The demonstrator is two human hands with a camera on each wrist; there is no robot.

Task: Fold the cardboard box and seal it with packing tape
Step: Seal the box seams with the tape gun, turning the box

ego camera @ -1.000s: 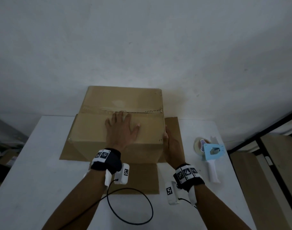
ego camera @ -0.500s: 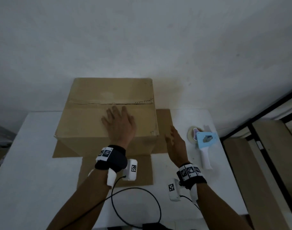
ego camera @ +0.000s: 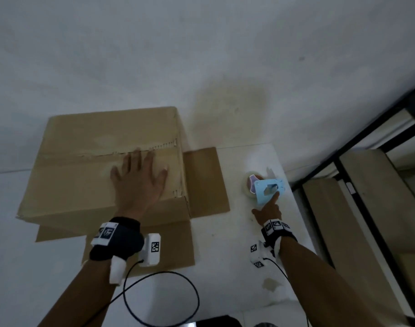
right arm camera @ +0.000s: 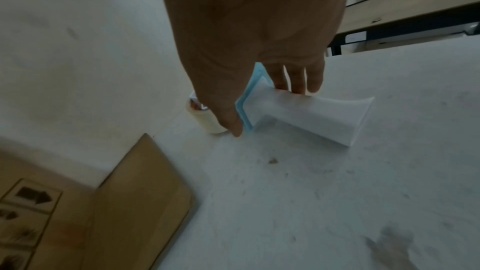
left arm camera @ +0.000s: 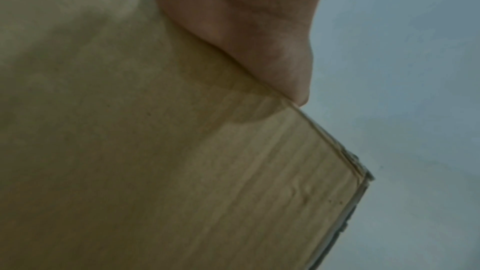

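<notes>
A brown cardboard box [ego camera: 72, 185] stands on the white table [ego camera: 225, 267], its two top flaps folded down and meeting at a ragged seam [ego camera: 121, 153]. My left hand [ego camera: 140, 182] lies flat on the near top flap with fingers spread; in the left wrist view the palm [left arm camera: 246, 17] presses on the cardboard [left arm camera: 182, 171]. A side flap [ego camera: 204, 180] and a front flap [ego camera: 154, 244] lie flat on the table. My right hand [ego camera: 269, 208] reaches over the light-blue tape dispenser [ego camera: 268, 185]. Its straight fingers [right arm camera: 298, 85] touch the white handle [right arm camera: 324, 118], and the thumb is on the other side.
A tape roll [ego camera: 247, 187] sits in the dispenser near the table's right edge. A black cable [ego camera: 178, 291] loops on the table in front of the box. A black-framed wooden shelf [ego camera: 367, 185] stands to the right. A white wall rises behind the box.
My right hand left the box's right side and moved right onto the tape dispenser. My left hand stayed flat on the top flap.
</notes>
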